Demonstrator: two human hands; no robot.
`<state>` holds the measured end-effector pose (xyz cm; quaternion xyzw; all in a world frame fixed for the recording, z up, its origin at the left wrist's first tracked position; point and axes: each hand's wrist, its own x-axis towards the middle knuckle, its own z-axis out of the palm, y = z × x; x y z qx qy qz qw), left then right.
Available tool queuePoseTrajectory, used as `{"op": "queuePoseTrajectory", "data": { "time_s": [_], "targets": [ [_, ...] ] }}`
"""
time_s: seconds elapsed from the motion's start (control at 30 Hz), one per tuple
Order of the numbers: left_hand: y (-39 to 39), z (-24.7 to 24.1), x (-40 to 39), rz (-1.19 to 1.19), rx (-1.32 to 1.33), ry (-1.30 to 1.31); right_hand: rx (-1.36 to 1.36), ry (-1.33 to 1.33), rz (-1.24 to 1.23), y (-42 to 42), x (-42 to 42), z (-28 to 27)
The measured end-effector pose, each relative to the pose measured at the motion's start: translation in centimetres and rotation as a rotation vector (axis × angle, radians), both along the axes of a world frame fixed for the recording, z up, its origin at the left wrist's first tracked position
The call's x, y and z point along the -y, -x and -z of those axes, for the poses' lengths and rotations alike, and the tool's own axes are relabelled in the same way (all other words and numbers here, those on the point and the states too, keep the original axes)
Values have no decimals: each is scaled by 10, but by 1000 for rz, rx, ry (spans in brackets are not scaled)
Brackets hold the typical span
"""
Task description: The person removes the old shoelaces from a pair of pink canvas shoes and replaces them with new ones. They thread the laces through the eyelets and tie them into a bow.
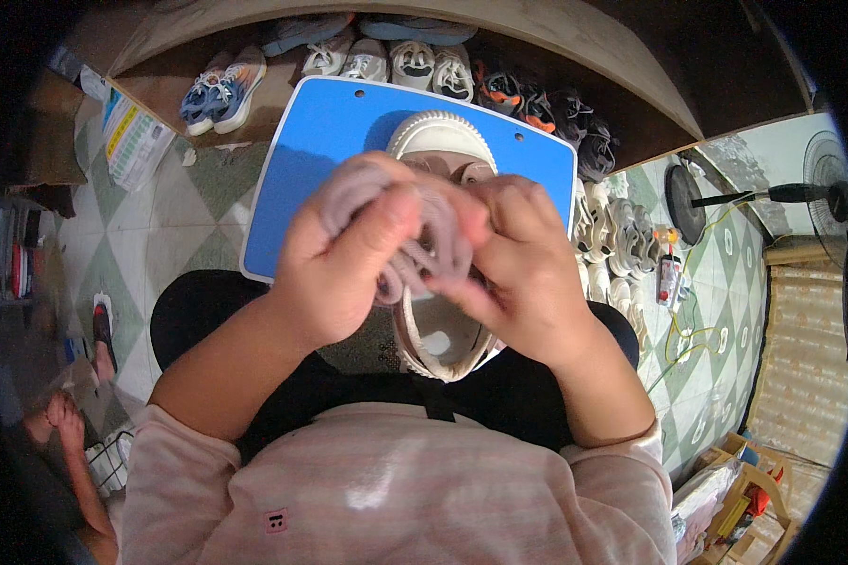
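A white shoe (439, 128) with a ridged rubber toe rests partly on a blue board (311, 141) with a pale rim. Its toe points away from me, and its open heel lies close to my lap. Over the middle of the shoe, my left hand (332, 272) grips looped pinkish shoelaces (452, 244) between thumb and fingers. From the other side, my right hand (537, 272) has its fingers closed on the same laces. Motion blur softens the fingertips and loops, and the hands cover the shoe's eyelets and much of its tongue.
Several pairs of shoes (413, 63) line a brown shelf (283, 95) beyond the board. More pale shoes (625, 226) stand on the tiled floor to the right, near a standing fan (770, 194) and a yellow cable (678, 346). Another person's hand (63, 420) shows at lower left.
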<state>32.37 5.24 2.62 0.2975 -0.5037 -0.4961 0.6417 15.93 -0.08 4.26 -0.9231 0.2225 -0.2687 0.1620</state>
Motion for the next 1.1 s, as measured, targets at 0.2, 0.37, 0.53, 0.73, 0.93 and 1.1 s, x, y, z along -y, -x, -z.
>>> {"op": "queuePoseTrajectory", "data": {
  "time_s": [0.2,0.37,0.53,0.73,0.93,1.1],
  "targets": [
    [15,-12,-21,168,-151,-113,-354,223,126,-7,-7,8],
    [19,-6,-16,129,561,118,-113,-194,165,1,8,11],
    [23,-5,-8,51,1082,-143,113,-278,355,4,17,13],
    [25,-7,2,-153,1312,-209,111,-162,312,6,13,13],
    [21,-20,-8,-268,1095,37,162,-207,305,10,13,17],
    [-3,-22,-5,-359,1020,112,189,-143,232,12,15,11]
  ]
}}
